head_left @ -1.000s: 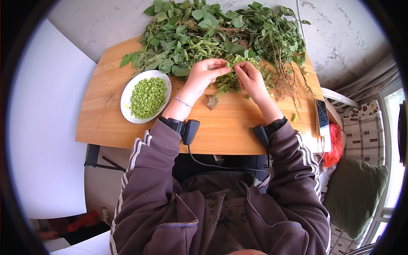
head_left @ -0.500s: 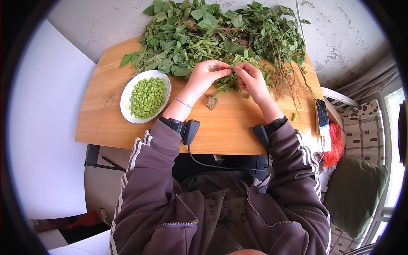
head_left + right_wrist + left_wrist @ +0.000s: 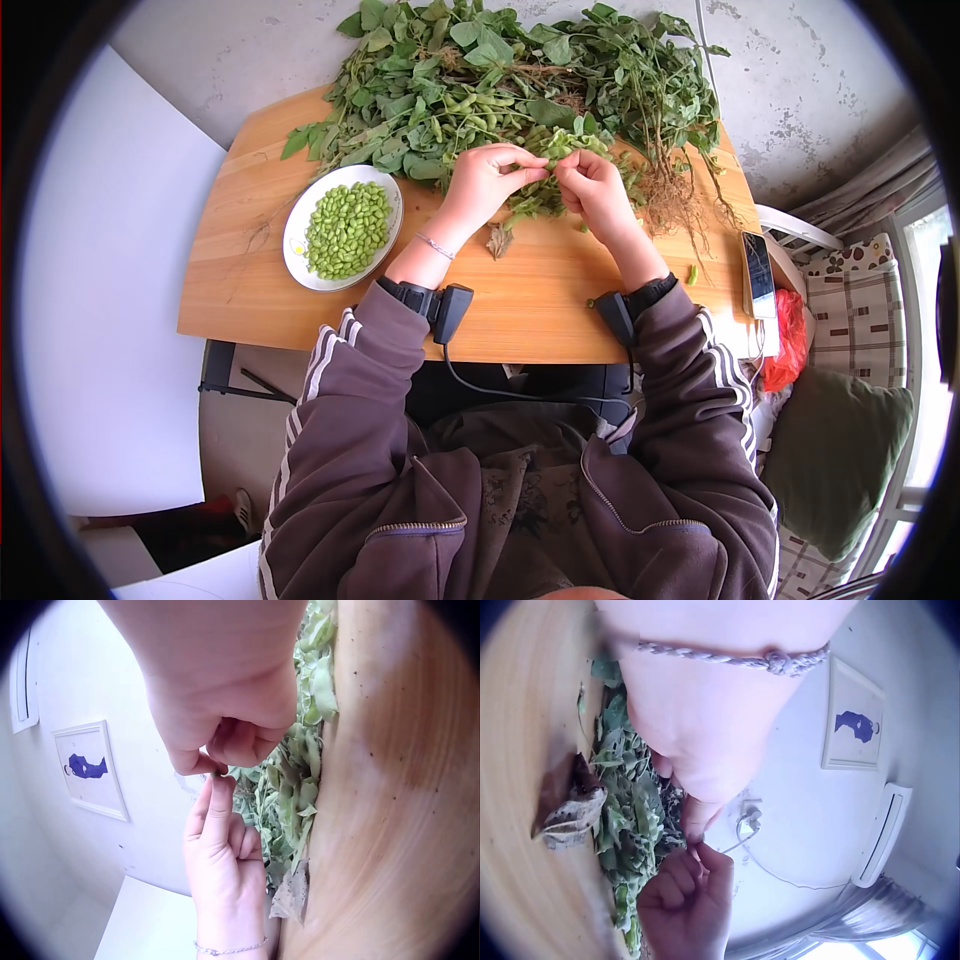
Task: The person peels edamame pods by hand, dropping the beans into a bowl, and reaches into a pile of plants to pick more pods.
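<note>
The left hand (image 3: 487,180) and right hand (image 3: 598,193) pinch what looks like a bean pod (image 3: 217,775), mostly hidden, between their fingertips near the leafy plants (image 3: 395,112). Likely light, pliable and easily crushed; hold each end lightly.

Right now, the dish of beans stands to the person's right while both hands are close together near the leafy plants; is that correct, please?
No: the head view shows the dish of beans standing to the person's left while the left hand and right hand are close together near the leafy plants.
</note>
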The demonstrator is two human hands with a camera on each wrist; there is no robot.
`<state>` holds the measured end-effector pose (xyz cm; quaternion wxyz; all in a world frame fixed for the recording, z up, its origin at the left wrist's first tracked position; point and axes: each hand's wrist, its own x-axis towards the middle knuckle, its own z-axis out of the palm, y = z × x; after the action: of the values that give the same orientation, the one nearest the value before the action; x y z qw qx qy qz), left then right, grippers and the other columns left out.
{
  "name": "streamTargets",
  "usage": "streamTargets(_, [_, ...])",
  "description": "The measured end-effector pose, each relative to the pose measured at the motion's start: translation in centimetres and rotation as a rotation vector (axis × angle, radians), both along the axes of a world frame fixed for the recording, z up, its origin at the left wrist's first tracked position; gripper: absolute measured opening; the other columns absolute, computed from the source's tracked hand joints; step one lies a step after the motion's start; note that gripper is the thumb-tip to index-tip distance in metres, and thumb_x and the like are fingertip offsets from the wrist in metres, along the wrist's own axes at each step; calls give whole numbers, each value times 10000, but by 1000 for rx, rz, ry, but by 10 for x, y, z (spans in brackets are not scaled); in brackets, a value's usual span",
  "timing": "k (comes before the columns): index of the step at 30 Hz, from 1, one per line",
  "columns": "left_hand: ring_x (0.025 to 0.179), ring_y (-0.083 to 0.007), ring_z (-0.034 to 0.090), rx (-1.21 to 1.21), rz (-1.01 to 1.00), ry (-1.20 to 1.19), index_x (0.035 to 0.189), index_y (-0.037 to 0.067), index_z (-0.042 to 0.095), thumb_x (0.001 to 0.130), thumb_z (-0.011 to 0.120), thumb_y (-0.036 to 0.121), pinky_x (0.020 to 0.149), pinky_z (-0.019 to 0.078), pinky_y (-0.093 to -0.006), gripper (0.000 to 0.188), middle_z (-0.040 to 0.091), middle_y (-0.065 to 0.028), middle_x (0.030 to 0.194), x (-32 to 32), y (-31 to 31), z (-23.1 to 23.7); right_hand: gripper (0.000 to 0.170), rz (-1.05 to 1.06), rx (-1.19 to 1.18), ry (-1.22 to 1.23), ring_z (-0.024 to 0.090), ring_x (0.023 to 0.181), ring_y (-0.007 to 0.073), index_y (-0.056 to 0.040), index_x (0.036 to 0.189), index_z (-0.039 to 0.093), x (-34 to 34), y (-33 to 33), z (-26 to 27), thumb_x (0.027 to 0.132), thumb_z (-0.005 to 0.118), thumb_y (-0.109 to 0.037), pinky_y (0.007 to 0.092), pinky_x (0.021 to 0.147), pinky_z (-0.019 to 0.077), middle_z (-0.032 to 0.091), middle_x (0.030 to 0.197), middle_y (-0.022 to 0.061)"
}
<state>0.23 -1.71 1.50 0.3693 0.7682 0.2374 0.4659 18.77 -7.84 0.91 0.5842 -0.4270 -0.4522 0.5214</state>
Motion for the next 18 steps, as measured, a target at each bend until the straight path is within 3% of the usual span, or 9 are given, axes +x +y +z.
streamTargets(9, [657, -46, 555, 47, -11, -33, 958, 59, 775, 810, 802, 104, 591, 447, -219, 158, 744, -13, 863, 7, 1, -8, 147, -8, 17, 91, 367, 498, 36, -57, 852, 523, 1, 2, -8, 884, 662, -95, 217, 444, 276, 480, 661, -43])
streamTargets(18, [599, -8, 459, -222, -68, 42, 985, 49, 773, 875, 767, 197, 534, 363, -202, 184, 674, 37, 743, 4, 3, -11, 149, -71, 54, -70, 427, 507, 42, -60, 817, 538, 0, -2, -2, 861, 678, -87, 207, 451, 325, 509, 674, -35])
